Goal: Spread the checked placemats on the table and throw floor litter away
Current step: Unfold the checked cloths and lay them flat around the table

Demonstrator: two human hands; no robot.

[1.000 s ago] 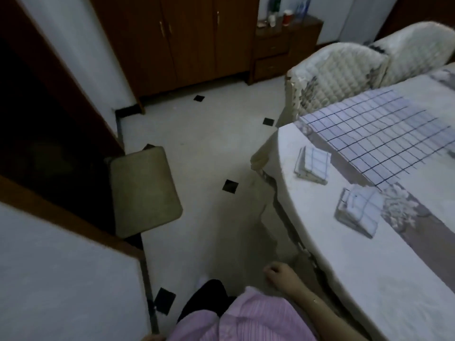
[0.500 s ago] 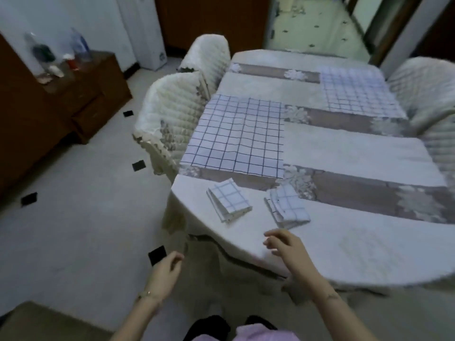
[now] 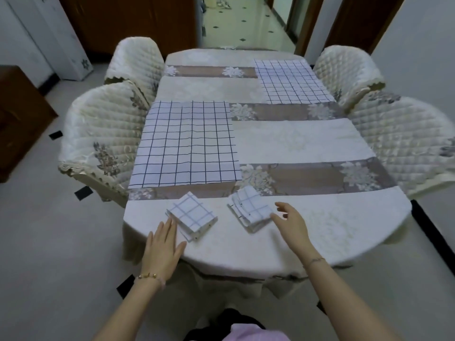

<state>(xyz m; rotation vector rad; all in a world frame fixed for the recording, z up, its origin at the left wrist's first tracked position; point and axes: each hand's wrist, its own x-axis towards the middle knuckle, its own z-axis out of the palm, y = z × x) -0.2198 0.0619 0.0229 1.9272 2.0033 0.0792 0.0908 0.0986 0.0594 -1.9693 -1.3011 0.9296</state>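
Note:
Two folded checked placemats lie near the table's front edge: one on the left (image 3: 192, 215) and one on the right (image 3: 250, 209). My left hand (image 3: 162, 249) rests flat and open, fingertips at the left folded mat's corner. My right hand (image 3: 290, 223) hovers open, fingers just touching the right folded mat's edge. Two more checked placemats lie spread flat, one at mid left (image 3: 187, 143) and one at the far right (image 3: 293, 81). The table (image 3: 295, 141) wears a cream and grey floral cloth.
Four quilted cream chairs ring the table: two on the left (image 3: 98, 134) (image 3: 134, 60) and two on the right (image 3: 406, 143) (image 3: 344, 67). A brown cabinet (image 3: 17, 119) stands at the left. Small black tile marks dot the pale floor (image 3: 37, 230). A hallway opens beyond.
My view swung from the floor and doorway round to face the table. Both hands rose from beside my body and reached onto the table, up to the two folded mats.

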